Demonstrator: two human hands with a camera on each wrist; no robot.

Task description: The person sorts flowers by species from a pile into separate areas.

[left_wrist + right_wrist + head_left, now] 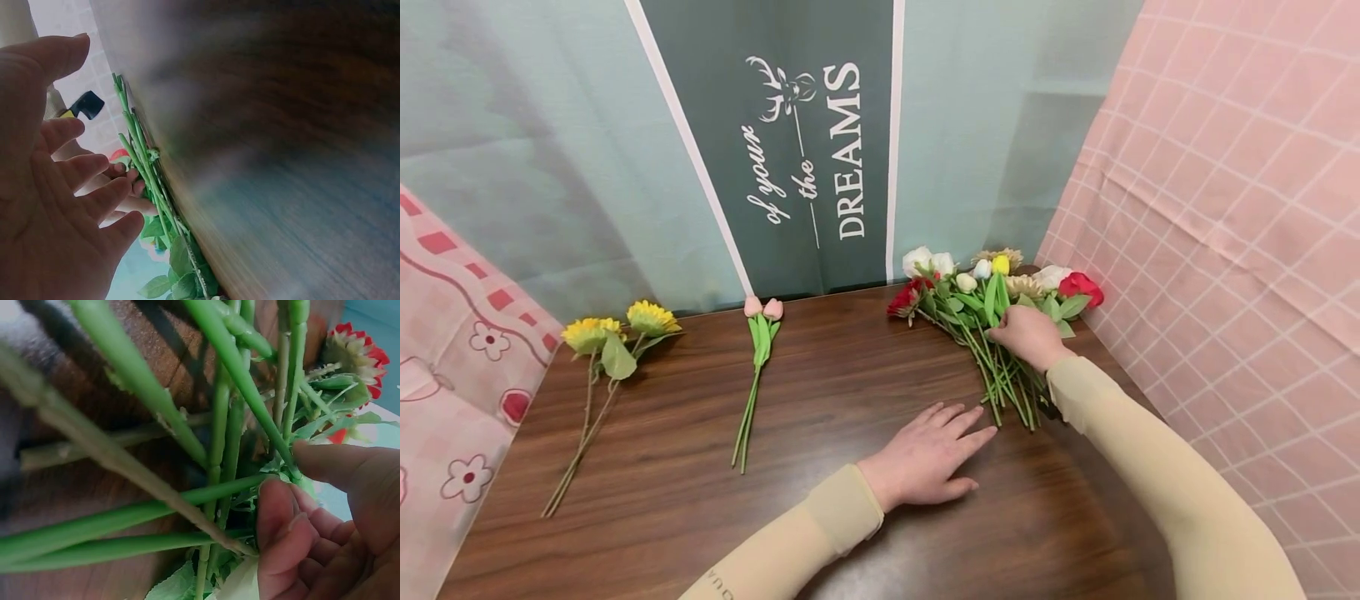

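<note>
1. Reading sideways on a dark green banner point(790, 150) behind the table point(850, 533) are the white words "of your the DREAMS" under a small deer-head emblem.
2. Lettering on the left sleeve point(790, 542) is cut off at the frame's lower edge and cannot be read.
3. The right hand point(1028, 335) reaches into a pile of flowers point(985, 300) at the far right corner of the table, its fingers curled round green stems point(219, 444); the right wrist view shows thumb and fingertips point(278, 512) pinching among them, though which single stem is held cannot be told.
4. The left hand point(925, 457) lies flat on the wood just beside the stem ends, palm down and fingers spread wide, holding nothing.
5. Blurred wood fills most of the left wrist view; a dark object point(87, 105) beyond the stems there is too indistinct to name.
6. Two pink tulips point(762, 333) lie near the table's middle, well apart from the pile.
7. Two sunflowers point(617, 329) lie at the far left.
8. A pink checked cloth point(1225, 208) hangs at right, a pink flowered one point(452, 333) at left.
</note>
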